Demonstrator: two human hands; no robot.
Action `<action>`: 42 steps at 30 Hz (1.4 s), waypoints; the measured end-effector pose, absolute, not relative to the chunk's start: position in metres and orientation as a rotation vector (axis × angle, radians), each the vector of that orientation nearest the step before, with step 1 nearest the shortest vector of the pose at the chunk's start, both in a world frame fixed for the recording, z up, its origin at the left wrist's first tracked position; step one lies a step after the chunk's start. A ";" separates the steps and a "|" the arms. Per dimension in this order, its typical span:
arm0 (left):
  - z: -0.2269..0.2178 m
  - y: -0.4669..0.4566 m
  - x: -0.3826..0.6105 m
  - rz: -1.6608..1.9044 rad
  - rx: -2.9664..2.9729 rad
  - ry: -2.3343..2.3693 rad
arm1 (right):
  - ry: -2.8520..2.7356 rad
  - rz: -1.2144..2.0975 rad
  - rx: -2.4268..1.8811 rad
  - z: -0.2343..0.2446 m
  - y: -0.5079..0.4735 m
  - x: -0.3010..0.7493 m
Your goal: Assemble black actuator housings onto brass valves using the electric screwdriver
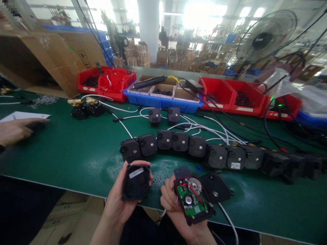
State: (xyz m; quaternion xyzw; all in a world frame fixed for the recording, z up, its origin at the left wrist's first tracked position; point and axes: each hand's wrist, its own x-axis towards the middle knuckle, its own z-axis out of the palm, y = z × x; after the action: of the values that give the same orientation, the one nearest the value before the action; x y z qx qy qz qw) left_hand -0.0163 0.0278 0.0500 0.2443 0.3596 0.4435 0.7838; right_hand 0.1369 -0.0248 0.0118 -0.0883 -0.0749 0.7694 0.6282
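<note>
In my left hand (119, 194) is a black plastic housing cover (136, 187), its hollow inside facing up with a white label stuck in it. My fingers wrap round its edges. My right hand (173, 204) grips an opened black device housing (194, 197). Inside it show a green circuit board, red wires and a round metal part. Just right of that, a closed black unit (217, 187) lies at the table edge, partly behind the opened housing. A white cable (230, 221) hangs down near it. The two held pieces are apart.
A curved row of black units (180, 141) with white cables crosses the green table (84, 153). Behind stand red bins (217, 92) and a blue tray (163, 103). A cardboard box (58, 64) is at left, near another person's hand (15, 131). A fan (265, 39) stands at right.
</note>
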 end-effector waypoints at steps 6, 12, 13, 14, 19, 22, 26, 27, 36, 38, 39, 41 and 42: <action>0.059 0.026 -0.011 0.978 0.501 0.850 | -0.147 1.789 -0.213 0.018 -0.026 0.136; 0.059 0.025 -0.010 0.985 0.502 0.878 | -0.173 1.789 -0.207 0.017 -0.027 0.136; 0.059 0.025 -0.010 0.986 0.506 0.879 | -0.180 1.784 -0.201 0.015 -0.026 0.136; 0.059 0.025 -0.010 0.987 0.510 0.878 | -0.191 1.777 -0.190 0.013 -0.025 0.136; 0.061 0.024 -0.009 0.994 0.514 0.882 | -0.209 1.764 -0.128 0.008 -0.024 0.135; 0.062 0.024 -0.009 0.995 0.507 0.889 | -0.175 1.781 -0.187 0.013 -0.025 0.137; 0.063 0.024 -0.008 1.005 0.517 0.880 | -0.182 1.784 -0.196 0.019 -0.026 0.138; 0.062 0.024 -0.008 1.006 0.516 0.877 | -0.182 1.783 -0.197 0.018 -0.027 0.138; 0.060 0.024 -0.009 1.016 0.504 0.864 | -0.175 1.768 -0.231 0.015 -0.030 0.138; 0.060 0.024 -0.009 1.015 0.502 0.867 | -0.179 1.770 -0.228 0.016 -0.030 0.138; 0.061 0.024 -0.009 1.013 0.501 0.870 | -0.179 1.770 -0.226 0.016 -0.030 0.138; 0.061 0.024 -0.009 1.006 0.498 0.875 | -0.178 1.772 -0.228 0.016 -0.030 0.138; 0.061 0.024 -0.010 1.002 0.499 0.878 | -0.179 1.775 -0.231 0.015 -0.030 0.138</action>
State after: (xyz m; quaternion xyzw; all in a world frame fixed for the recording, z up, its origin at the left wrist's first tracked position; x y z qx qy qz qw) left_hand -0.0097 0.0236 0.0606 0.2292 0.4027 0.4598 0.7576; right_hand 0.1383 -0.0299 0.0151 -0.1007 -0.0777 0.7727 0.6219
